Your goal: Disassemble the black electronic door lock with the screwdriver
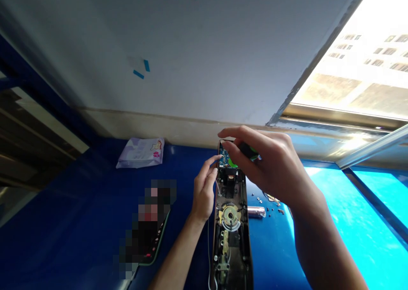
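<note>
A long, dark door-lock housing [234, 243] lies lengthwise before me, its inside facing up. It holds a round metal-and-white mechanism [230, 215] and, at the far end, a blue circuit board [224, 159]. My right hand [266, 158] curls over that end around a black-and-green screwdriver [247, 151]; its tip is hidden. My left hand [205, 190] rests at the left edge, index fingertip by the circuit board and thumb just below, fingers stretched out. A thin white wire [209, 243] runs down the housing's left side.
Loose screws [280, 211] and a shiny wrapped cylinder [256, 212] lie right of the housing on the blue table [178, 166]. A phone [156, 243], partly pixelated, lies left. Farther back sits a purple-white packet [140, 153]. The wall [191, 60] and a bright window stand behind.
</note>
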Available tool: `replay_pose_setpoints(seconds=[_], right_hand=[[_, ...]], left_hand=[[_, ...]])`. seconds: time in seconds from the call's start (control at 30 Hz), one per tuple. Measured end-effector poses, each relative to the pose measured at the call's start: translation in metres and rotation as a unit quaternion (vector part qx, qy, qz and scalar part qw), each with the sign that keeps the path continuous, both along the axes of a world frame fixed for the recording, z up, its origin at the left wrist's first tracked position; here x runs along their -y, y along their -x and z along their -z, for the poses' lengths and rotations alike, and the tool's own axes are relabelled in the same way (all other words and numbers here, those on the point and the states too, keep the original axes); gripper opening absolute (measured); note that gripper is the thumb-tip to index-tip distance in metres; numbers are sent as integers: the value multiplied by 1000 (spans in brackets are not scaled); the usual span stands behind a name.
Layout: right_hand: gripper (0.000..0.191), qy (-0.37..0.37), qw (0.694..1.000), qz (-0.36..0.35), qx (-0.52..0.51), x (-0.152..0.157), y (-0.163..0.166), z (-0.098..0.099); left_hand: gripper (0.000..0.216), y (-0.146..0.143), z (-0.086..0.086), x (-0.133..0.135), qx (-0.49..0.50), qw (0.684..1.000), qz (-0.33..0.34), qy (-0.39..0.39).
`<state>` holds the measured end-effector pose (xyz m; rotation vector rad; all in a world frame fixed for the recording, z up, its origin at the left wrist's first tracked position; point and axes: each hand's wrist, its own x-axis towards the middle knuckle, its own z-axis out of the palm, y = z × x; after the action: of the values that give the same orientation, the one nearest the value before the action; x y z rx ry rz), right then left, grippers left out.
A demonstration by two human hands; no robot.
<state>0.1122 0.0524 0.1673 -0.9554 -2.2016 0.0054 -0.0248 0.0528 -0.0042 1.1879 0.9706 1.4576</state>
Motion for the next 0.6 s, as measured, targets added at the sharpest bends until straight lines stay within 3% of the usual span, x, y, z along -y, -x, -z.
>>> replay_pose_setpoints(seconds=[0.2, 0.37, 0.43, 0.53, 0.6], right_hand=[[42, 63, 997, -39, 31, 5, -7, -8], [15, 38, 998, 38, 22, 2, -7, -9], [27, 25, 998, 53, 23, 1, -9, -8], [19, 24, 999, 26, 30, 4, -15, -7], [28, 35, 999, 4, 36, 8, -18, -7]], left_hand=[[36, -1, -4, 1, 29, 999, 12, -7], [36, -2, -2, 0, 38, 999, 12, 3], [35, -3, -1, 0, 44, 999, 13, 9], [34, -4, -3, 0, 70, 997, 18, 15], [34, -5, -5, 0, 85, 996, 21, 18]])
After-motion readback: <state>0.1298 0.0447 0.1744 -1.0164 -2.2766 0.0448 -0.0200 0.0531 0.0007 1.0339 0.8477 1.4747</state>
